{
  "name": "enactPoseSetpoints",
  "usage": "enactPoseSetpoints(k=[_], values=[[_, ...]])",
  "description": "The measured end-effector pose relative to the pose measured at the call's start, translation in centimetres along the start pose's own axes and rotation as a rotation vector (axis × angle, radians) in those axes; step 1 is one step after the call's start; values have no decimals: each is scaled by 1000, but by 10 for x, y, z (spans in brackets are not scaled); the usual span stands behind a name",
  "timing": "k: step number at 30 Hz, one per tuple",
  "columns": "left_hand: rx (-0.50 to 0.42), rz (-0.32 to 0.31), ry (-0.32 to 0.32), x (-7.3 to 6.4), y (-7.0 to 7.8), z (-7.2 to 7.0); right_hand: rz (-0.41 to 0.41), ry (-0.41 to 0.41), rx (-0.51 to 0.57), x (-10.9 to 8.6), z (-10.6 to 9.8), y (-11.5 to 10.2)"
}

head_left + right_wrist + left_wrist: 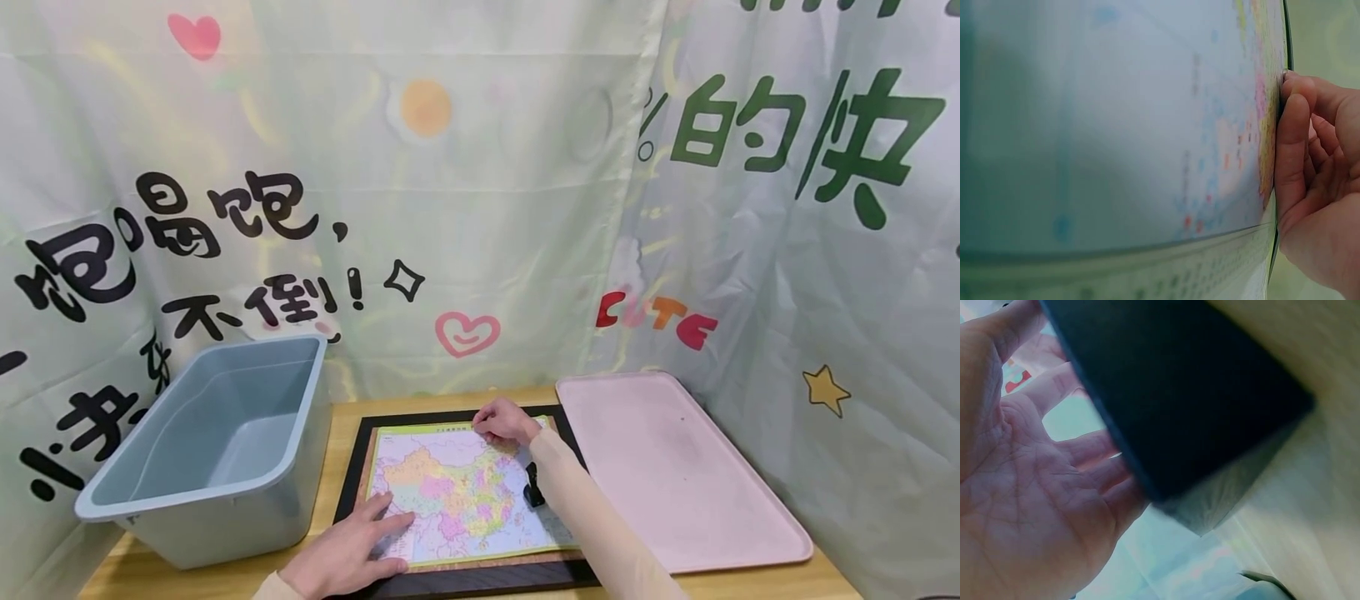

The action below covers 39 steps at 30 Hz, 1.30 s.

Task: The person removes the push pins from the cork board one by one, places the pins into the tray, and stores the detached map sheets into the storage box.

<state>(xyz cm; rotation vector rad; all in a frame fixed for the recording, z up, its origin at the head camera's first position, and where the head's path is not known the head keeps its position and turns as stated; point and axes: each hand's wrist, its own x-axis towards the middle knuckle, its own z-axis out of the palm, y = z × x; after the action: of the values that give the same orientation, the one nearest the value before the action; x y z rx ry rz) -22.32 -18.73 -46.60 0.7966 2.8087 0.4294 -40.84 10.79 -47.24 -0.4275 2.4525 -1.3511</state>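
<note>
A colourful map [450, 492] with a yellow-green border lies on a brown board [480, 563] inside a black frame [352, 467]. My left hand [352, 542] rests spread at its near left corner, fingertips on the map. In the left wrist view the palm [1035, 487] faces the camera beside the dark frame corner [1191, 400]. My right hand [506, 419] is at the map's far edge, right of centre. In the right wrist view its thumb and forefinger [1297, 94] pinch together at the map's surface, around a small shiny thing mostly hidden by the fingertips.
A deep blue-grey plastic tub [217, 425] stands left of the frame. To the right lies a flat pink tray [675, 467], close to the frame's edge. All stand on a wooden table [330, 450], with a printed curtain [480, 208] behind and at the sides.
</note>
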Motion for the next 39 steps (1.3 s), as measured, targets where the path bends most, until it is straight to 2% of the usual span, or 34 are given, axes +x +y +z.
enactPoseSetpoints(k=[7, 19, 28, 39], values=[[-4, 35, 33, 2, 0, -3, 8, 8, 7, 2, -3, -2], [-5, 19, 7, 0, -1, 1, 21, -9, 9, -2, 3, 2], [16, 36, 44, 1, 0, -3, 35, 25, 6, 1, 1, -3], [-10, 10, 37, 0, 1, 0, 24, -4, 2, 2, 0, -4]])
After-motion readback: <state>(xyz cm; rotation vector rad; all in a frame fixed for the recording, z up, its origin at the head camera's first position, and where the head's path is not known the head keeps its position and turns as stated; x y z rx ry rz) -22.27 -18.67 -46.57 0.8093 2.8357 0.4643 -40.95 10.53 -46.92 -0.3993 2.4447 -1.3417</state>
